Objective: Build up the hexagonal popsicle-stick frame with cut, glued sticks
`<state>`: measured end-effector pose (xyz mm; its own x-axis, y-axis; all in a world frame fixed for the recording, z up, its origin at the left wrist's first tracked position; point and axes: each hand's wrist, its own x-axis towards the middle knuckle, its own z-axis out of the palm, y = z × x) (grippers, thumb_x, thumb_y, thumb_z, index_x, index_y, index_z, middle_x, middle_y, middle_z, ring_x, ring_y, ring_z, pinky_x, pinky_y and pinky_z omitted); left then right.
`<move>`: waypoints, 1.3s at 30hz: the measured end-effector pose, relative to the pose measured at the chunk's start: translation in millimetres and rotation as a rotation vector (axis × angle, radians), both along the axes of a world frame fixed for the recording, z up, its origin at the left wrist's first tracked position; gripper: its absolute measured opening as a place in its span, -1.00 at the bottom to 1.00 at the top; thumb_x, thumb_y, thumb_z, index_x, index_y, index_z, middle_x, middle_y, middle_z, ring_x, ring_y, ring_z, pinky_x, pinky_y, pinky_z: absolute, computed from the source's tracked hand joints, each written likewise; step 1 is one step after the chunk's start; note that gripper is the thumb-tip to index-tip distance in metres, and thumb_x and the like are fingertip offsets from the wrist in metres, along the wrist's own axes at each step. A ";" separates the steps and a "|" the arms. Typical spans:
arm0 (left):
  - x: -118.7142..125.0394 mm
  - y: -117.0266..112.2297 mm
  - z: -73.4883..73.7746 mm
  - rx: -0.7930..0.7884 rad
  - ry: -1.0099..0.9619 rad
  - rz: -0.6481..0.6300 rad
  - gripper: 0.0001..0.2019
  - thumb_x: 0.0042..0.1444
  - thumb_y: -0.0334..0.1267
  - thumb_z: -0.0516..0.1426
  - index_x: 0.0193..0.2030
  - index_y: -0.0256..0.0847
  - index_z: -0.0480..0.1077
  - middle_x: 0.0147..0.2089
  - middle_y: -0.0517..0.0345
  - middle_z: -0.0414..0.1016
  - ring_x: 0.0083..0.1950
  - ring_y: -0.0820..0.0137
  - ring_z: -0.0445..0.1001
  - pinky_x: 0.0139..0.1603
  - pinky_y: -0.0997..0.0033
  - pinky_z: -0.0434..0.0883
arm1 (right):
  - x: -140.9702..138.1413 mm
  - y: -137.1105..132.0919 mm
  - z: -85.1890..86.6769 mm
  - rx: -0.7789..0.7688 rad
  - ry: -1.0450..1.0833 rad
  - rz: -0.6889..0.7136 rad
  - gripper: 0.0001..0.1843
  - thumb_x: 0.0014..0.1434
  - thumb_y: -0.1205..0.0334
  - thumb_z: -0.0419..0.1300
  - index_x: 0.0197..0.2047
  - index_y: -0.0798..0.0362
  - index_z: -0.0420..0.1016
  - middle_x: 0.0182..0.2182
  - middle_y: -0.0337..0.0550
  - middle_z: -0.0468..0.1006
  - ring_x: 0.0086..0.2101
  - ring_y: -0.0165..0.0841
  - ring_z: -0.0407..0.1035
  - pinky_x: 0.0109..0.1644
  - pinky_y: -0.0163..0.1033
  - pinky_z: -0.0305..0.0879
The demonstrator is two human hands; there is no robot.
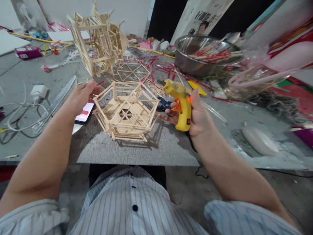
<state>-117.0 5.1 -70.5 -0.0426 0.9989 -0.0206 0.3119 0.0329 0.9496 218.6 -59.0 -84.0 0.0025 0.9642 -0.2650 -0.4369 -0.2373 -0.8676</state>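
Observation:
My right hand [195, 112] grips a yellow hot glue gun [184, 109] by its handle, fingers at the orange trigger. A small light glows red beside the thumb, and the nozzle points left and up. Left of the gun sits a six-sided basket-like frame of thin wooden sticks [127, 130], with a star pattern at its centre. My left hand [84, 94] is at the frame's far left corner, fingers loosely extended and partly hidden; whether they touch the frame I cannot tell. Below that hand lies a phone [85, 112] with a lit screen.
A taller stick structure [97, 42] stands behind, by a flat stick lattice [132, 71]. Red wrappers and loose sticks litter the back. A steel bowl [182, 62] holds more sticks. Dark blue pliers [164, 103], a white charger [39, 92] and a white mouse-shaped object [259, 141] lie around.

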 end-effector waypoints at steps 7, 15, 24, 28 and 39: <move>4.8 -7.2 7.8 -0.084 0.011 -0.042 -0.57 0.41 -0.06 -0.11 -0.20 -0.35 0.41 -0.32 0.08 0.51 -0.46 0.45 0.46 -0.33 0.39 0.40 | -5.8 5.0 -9.3 0.104 0.033 -0.053 -0.39 -0.05 -0.49 0.25 -0.43 -0.06 0.46 -0.52 -0.31 0.58 -0.50 -0.38 0.49 -0.20 -0.06 0.55; 5.6 -10.1 9.8 -0.142 -0.037 -0.047 -0.71 0.38 -0.14 -0.01 -0.22 -0.31 0.38 -0.48 0.15 0.51 -0.51 0.46 0.47 -0.41 0.46 0.39 | -1.3 52.8 -15.0 0.131 0.027 -0.039 -0.43 0.02 -0.47 0.21 -0.41 -0.09 0.46 -0.47 -0.27 0.60 -0.42 -0.36 0.52 -0.31 -0.11 0.55; 8.6 -14.4 7.9 -0.309 -0.119 -0.254 -0.83 0.24 -0.35 0.08 -0.27 -0.32 0.49 -0.47 0.08 0.59 -0.45 0.41 0.55 -0.39 0.44 0.45 | -12.3 101.1 -5.3 0.129 -0.082 -0.092 -0.42 0.27 -0.38 -0.02 -0.40 -0.07 0.46 -0.45 -0.30 0.59 -0.41 -0.38 0.51 -0.36 -0.19 0.48; 17.5 -19.5 6.2 -0.349 -0.140 -0.329 -0.87 0.17 -0.28 0.16 -0.31 -0.28 0.49 -0.36 0.04 0.63 -0.39 0.40 0.59 -0.34 0.45 0.46 | -0.8 101.5 3.6 0.223 -0.203 -0.107 -0.40 0.06 -0.50 0.12 -0.39 -0.09 0.41 -0.46 -0.30 0.61 -0.29 -0.29 0.55 -0.20 -0.11 0.50; 26.7 -25.3 4.1 -0.380 -0.150 -0.431 -0.74 0.07 -0.07 0.27 -0.32 -0.27 0.51 -0.34 -0.03 0.65 -0.30 0.31 0.61 -0.31 0.45 0.49 | -3.8 -53.6 27.4 0.733 -0.615 -0.139 -0.56 -0.06 -0.35 0.37 -0.18 -0.35 0.50 -0.38 -0.30 0.59 -0.26 -0.10 0.57 -0.12 0.11 0.52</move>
<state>-90.3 -20.2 -66.5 0.3968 0.8466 -0.3547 0.2359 0.2794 0.9307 214.8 -112.6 -56.5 0.0662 0.8700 0.4885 0.1603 0.4740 -0.8658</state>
